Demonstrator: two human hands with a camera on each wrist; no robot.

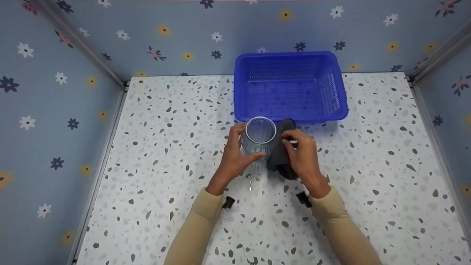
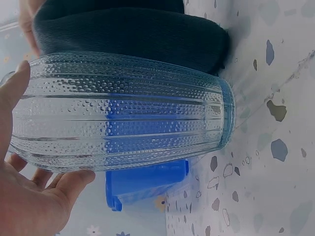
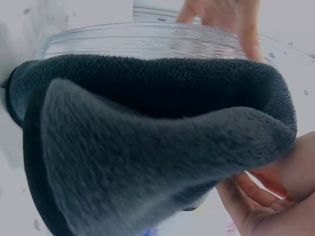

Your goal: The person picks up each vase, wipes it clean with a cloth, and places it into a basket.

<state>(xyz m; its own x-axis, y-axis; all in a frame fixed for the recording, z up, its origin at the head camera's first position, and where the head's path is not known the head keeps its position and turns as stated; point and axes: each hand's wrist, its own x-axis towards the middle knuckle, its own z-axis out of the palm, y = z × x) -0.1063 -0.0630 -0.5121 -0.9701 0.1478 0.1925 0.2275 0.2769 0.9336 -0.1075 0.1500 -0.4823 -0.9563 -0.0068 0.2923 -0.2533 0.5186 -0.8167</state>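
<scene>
**Left hand on the vase, right hand on the cloth, both mid-frame**

Vase (image 1: 254, 148): clear ribbed glass, centre of the head view, mouth up. Looks to be standing on the speckled table (image 1: 165, 165); can't confirm full base contact.

Left hand (image 1: 235, 158) is clamped round its upper part, thumb on the near side, fingers on the far side. Reads as a steadying grip: glass is slick and the body narrows toward the base, so holding it high should limit tipping. The mouth is left uncovered.

Right hand (image 1: 303, 152) pinches the dark grey cloth (image 1: 280, 152) between thumb and fingers, just right of the vase. Cloth is folded over and hangs down the vase's side. Right wrist view has it overlapping the glass; can't tell if it's pressed on or only alongside. Pinching by the upper edge probably leaves the rest of the fabric loose to drape.

Hands are apart, vase and cloth between them.

Blue basket (image 1: 290, 119) sits upper centre-right, against the flowered back wall (image 1: 250, 22). Nothing visible in it. Likely parked there to stay within reach yet leave elbow room lower in the frame.
</scene>
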